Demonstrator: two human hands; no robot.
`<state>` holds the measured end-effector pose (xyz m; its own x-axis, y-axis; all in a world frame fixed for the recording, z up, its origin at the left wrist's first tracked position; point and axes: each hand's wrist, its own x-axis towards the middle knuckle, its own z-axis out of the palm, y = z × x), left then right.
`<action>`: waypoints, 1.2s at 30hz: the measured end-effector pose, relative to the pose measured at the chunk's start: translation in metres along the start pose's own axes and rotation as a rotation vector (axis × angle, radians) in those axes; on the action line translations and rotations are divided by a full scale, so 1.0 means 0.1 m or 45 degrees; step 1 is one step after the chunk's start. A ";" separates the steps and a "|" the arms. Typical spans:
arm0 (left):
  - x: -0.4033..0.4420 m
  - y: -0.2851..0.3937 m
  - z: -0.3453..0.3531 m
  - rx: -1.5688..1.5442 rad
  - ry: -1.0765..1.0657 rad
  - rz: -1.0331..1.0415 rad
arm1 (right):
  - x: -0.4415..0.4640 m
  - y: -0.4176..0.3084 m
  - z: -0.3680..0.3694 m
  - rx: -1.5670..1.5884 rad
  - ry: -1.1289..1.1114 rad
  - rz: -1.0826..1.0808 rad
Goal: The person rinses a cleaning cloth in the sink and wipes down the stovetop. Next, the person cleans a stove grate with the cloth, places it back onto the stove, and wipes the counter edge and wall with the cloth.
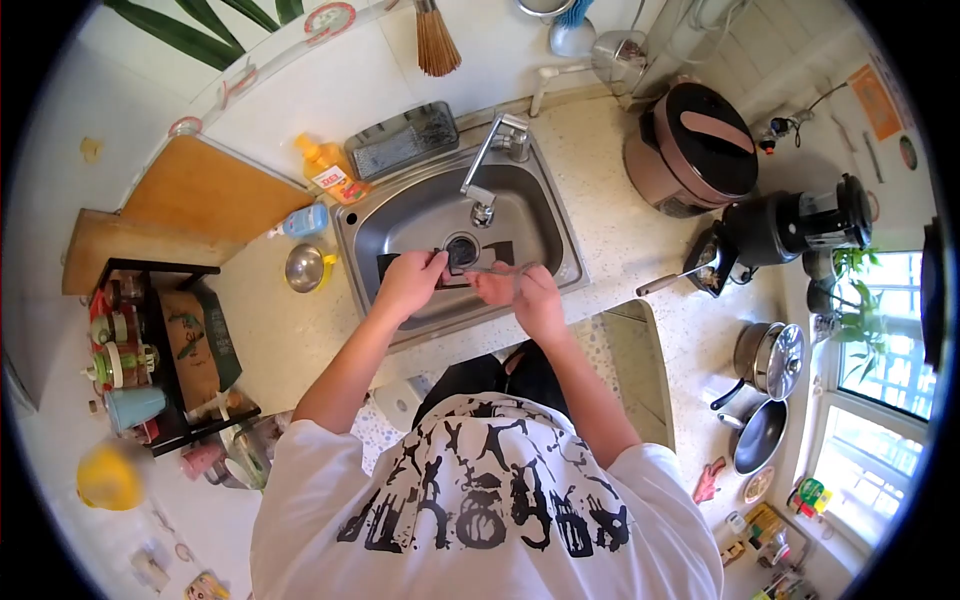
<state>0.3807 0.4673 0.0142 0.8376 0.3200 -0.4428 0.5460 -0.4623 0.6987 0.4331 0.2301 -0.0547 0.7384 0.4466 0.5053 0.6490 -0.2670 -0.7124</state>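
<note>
Over the front part of the steel sink (545,180), my left hand (410,282) is closed, its thumb and fingers pinched at the edge of something dark near the drain (461,250). What it holds is too small to make out. My right hand (532,302) is closed around a thin grey strip-like thing (500,270), which points left towards the other hand. Dark flat patches lie on the sink floor on both sides of the drain. Above the basin hangs the chrome faucet (482,165).
Behind the sink stand a yellow bottle (328,170) and a dish rack (405,142). Left are a blue bottle (302,221), a metal cup (304,269) and a black shelf (165,350). A rice cooker (692,150) and pans (760,437) stand on the right.
</note>
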 end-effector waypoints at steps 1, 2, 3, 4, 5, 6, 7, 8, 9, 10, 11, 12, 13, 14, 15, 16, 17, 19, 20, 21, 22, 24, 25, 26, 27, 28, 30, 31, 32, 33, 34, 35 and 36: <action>0.02 -0.05 -0.01 -0.076 0.001 -0.004 | -0.04 0.03 0.00 0.040 -0.030 0.109; 0.05 -0.13 0.00 -0.153 0.002 -0.009 | -0.10 0.06 -0.02 0.079 -0.060 0.218; 0.03 -0.14 -0.02 -0.230 0.001 -0.015 | -0.16 0.10 -0.04 0.118 -0.092 0.329; 0.02 -0.15 -0.05 -0.331 -0.015 -0.042 | -0.19 0.15 -0.05 0.083 -0.126 0.350; 0.01 -0.17 -0.08 -0.434 -0.033 -0.068 | -0.23 0.21 -0.06 0.047 -0.161 0.372; -0.01 -0.13 -0.12 -0.537 -0.048 -0.094 | -0.19 0.20 -0.09 0.011 -0.196 0.390; -0.04 -0.10 -0.14 -0.586 -0.069 -0.099 | -0.16 0.17 -0.09 0.017 -0.115 0.294; -0.08 -0.05 -0.17 -0.636 -0.090 -0.107 | -0.13 0.12 -0.05 0.026 -0.036 0.199; -0.11 -0.03 -0.19 -0.684 -0.114 -0.115 | -0.10 0.06 -0.02 0.033 0.044 0.106; -0.13 -0.02 -0.18 -0.685 -0.110 -0.126 | -0.11 0.04 0.01 0.003 0.036 0.095; -0.14 -0.01 -0.18 -0.688 -0.105 -0.137 | -0.11 0.03 0.04 -0.026 0.026 0.084; -0.15 -0.01 -0.17 -0.692 -0.097 -0.148 | -0.11 0.03 0.05 -0.054 0.015 0.070; -0.14 -0.04 -0.17 -0.677 -0.080 -0.123 | -0.11 0.05 0.05 0.040 -0.015 0.156; -0.13 -0.09 -0.16 -0.661 -0.062 -0.100 | -0.11 0.06 0.05 0.135 -0.046 0.243; -0.13 -0.13 -0.15 -0.645 -0.043 -0.077 | -0.11 0.07 0.05 0.231 -0.078 0.330; -0.14 -0.16 -0.15 -0.671 -0.035 -0.075 | -0.20 0.21 0.09 0.478 -0.099 0.448; -0.15 -0.18 -0.15 -0.697 -0.027 -0.073 | -0.37 0.46 0.15 0.725 -0.119 0.565; -0.19 -0.20 -0.15 -0.750 -0.013 -0.068 | -0.29 0.40 -0.04 1.063 0.022 0.748; -0.22 -0.21 -0.16 -0.776 -0.008 -0.065 | -0.23 0.30 -0.22 1.149 0.186 0.811; -0.24 -0.20 -0.18 -0.802 -0.001 -0.063 | -0.15 0.21 -0.37 1.235 0.277 0.840; -0.27 -0.20 -0.20 -0.797 0.010 -0.053 | -0.06 0.13 -0.52 1.319 0.372 0.862; -0.33 -0.16 -0.26 -0.786 0.030 -0.036 | -0.06 0.26 -0.67 1.267 0.250 0.758; -0.35 -0.14 -0.28 -0.799 0.029 -0.034 | -0.06 0.35 -0.71 1.129 0.126 0.653; -0.36 -0.12 -0.30 -0.812 0.030 -0.031 | -0.10 0.39 -0.71 1.103 0.036 0.712; -0.37 -0.10 -0.31 -0.825 0.033 -0.027 | -0.07 0.37 -0.71 1.077 -0.056 0.768; -0.38 -0.09 -0.32 -0.814 0.018 -0.001 | 0.11 0.19 -0.67 1.015 -0.111 0.872; -0.39 -0.06 -0.31 -0.791 -0.012 0.054 | 0.34 -0.08 -0.44 1.070 -0.141 0.820; -0.40 -0.04 -0.30 -0.737 -0.029 0.080 | 0.40 -0.12 -0.39 1.098 -0.156 0.796; -0.42 -0.02 -0.28 -0.683 -0.047 0.105 | 0.41 -0.05 -0.35 0.984 -0.274 0.805; -0.44 0.01 -0.27 -0.630 -0.065 0.129 | 0.40 0.07 -0.27 0.868 -0.391 0.813; -0.45 0.03 -0.26 -0.608 -0.072 0.141 | 0.40 0.13 -0.23 0.751 -0.507 0.818; -0.44 0.01 -0.27 -0.547 -0.079 0.162 | 0.38 0.16 -0.19 0.695 -0.481 0.838; -0.43 -0.02 -0.27 -0.485 -0.088 0.183 | 0.38 0.15 -0.15 0.640 -0.454 0.857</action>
<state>0.3431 0.4767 0.0473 0.9112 0.2123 -0.3530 0.3881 -0.1550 0.9085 0.4739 0.2306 -0.0393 0.7777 0.5908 -0.2147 -0.1162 -0.2006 -0.9728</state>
